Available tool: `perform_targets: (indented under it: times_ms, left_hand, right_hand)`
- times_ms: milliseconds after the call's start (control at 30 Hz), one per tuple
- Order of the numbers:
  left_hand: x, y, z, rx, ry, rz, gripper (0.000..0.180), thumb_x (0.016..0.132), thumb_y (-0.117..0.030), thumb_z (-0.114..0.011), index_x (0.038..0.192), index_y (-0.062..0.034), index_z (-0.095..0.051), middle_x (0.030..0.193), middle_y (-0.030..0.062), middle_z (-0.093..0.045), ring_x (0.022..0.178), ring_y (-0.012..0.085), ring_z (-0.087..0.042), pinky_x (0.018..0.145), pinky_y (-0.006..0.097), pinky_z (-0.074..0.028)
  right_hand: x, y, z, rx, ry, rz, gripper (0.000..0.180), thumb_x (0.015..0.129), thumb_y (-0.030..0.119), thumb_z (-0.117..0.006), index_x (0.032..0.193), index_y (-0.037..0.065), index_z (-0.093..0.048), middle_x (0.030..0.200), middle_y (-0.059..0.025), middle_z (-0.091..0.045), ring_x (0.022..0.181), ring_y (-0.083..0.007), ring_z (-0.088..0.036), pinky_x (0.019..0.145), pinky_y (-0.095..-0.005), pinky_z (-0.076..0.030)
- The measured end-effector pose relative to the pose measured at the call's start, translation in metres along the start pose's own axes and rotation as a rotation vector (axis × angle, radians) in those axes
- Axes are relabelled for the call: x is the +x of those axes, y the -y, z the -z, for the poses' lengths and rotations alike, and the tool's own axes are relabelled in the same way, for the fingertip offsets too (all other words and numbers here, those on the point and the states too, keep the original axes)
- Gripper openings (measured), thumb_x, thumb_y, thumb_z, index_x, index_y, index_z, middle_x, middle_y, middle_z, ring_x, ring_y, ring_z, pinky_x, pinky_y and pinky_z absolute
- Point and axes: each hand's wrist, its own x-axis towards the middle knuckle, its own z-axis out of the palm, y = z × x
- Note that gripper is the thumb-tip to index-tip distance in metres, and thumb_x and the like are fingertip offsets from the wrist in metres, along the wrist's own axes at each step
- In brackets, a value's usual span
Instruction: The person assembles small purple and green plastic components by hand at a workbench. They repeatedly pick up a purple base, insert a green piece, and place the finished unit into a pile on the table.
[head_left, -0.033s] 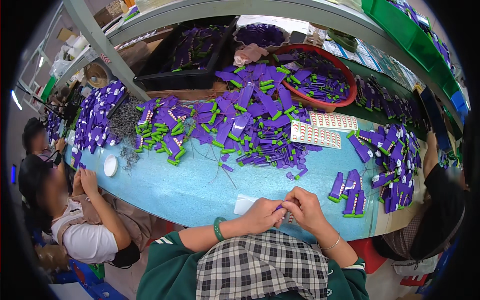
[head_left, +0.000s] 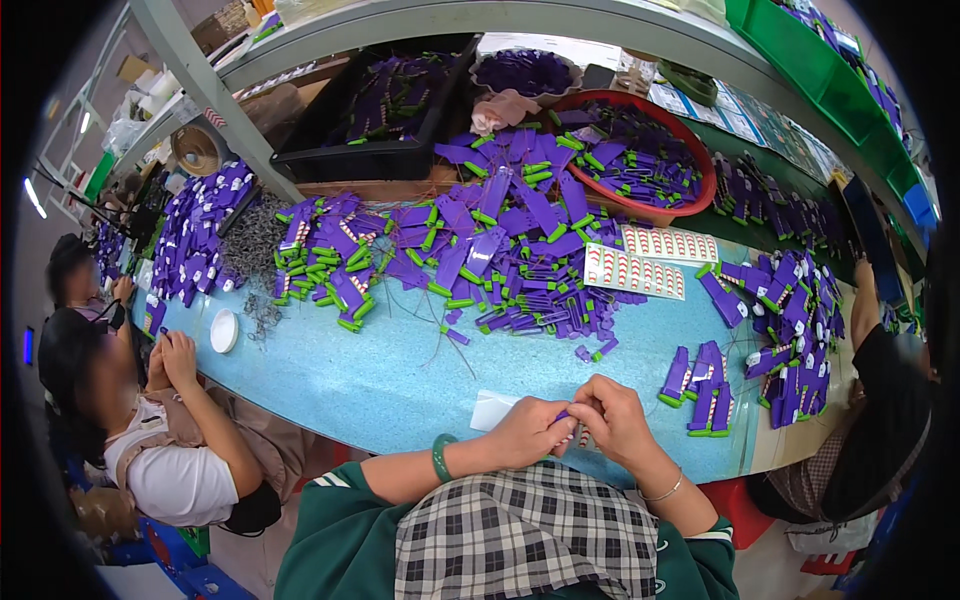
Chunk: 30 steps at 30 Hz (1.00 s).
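My left hand [head_left: 528, 432] is closed in a pinch near the table's front edge. From its fingertips shows a small purple plastic piece [head_left: 562, 415], mostly covered by the fingers. My right hand [head_left: 614, 420] meets it there, thumb and fingers pinched at the same piece. Beneath the hands peeks something with red-and-white stripes [head_left: 585, 438], partly hidden. A small white sheet [head_left: 492, 409] lies beside my left hand. Right of my hands lie several purple-and-green plastic parts [head_left: 708, 390] bearing striped stickers.
Ahead, purple and green parts [head_left: 520, 250] are heaped, with sticker sheets [head_left: 634, 272] beside them. Behind stand a red basin [head_left: 712, 180] and a black tray [head_left: 350, 160]. A white lid [head_left: 224, 331] lies left. Co-workers sit on both sides; one person's hands [head_left: 174, 360] are at the left edge.
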Motion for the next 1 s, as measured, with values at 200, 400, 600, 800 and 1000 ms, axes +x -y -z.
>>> perform_targets:
  times_ms: [200,400,600,800,1000]
  left_hand:
    - [0.029,-0.007,0.019,0.356,-0.057,-0.114,0.024,0.093,-0.026,-0.051,0.097,-0.0042,-0.059,0.079,0.0119,-0.065,0.069,0.0257,-0.063,0.063,0.037,-0.049]
    - [0.063,-0.024,0.131,1.125,-0.673,-0.036,0.025,0.082,-0.023,-0.062,0.096,-0.0024,-0.058,0.088,0.0156,-0.061,0.076,0.0324,-0.062,0.064,0.043,-0.051]
    - [0.084,-0.005,0.155,1.538,-0.699,0.145,0.026,0.081,-0.021,-0.063,0.094,0.0005,-0.057,0.093,0.0149,-0.060,0.086,0.0308,-0.061,0.064,0.042,-0.053]
    - [0.056,-0.025,0.140,1.145,-0.686,-0.235,0.016,0.085,-0.011,-0.055,0.096,0.0004,-0.055,0.088,0.0156,-0.060,0.080,0.0315,-0.061,0.064,0.040,-0.052]
    - [-0.006,-0.030,0.040,-0.241,-0.072,-0.150,0.023,0.100,-0.016,-0.035,0.118,-0.0020,-0.035,0.096,0.0160,-0.058,0.084,0.0213,-0.062,0.064,0.031,-0.056]
  right_hand:
    - [0.008,-0.017,0.044,-0.041,0.035,0.001,0.013,0.080,0.011,-0.067,0.081,-0.001,-0.062,0.071,-0.0113,-0.062,0.060,-0.0220,-0.060,0.056,-0.0317,-0.047]
    - [-0.002,-0.019,0.120,-0.780,-0.219,-0.003,0.018,0.072,0.016,-0.072,0.084,0.004,-0.065,0.079,-0.0088,-0.060,0.074,-0.0251,-0.059,0.065,-0.0340,-0.047]
    - [-0.021,-0.013,0.040,-0.644,0.009,0.151,0.026,0.066,0.018,-0.076,0.087,0.007,-0.065,0.085,-0.0054,-0.056,0.083,-0.0247,-0.054,0.070,-0.0366,-0.047]
    - [-0.034,-0.028,0.007,-0.561,-0.015,0.043,0.021,0.067,0.012,-0.073,0.086,0.009,-0.065,0.082,-0.0041,-0.055,0.083,-0.0231,-0.054,0.070,-0.0350,-0.047]
    - [-0.029,-0.027,-0.003,-0.531,-0.036,0.065,0.017,0.069,0.009,-0.071,0.084,0.011,-0.065,0.082,-0.0028,-0.055,0.080,-0.0222,-0.055,0.068,-0.0346,-0.046]
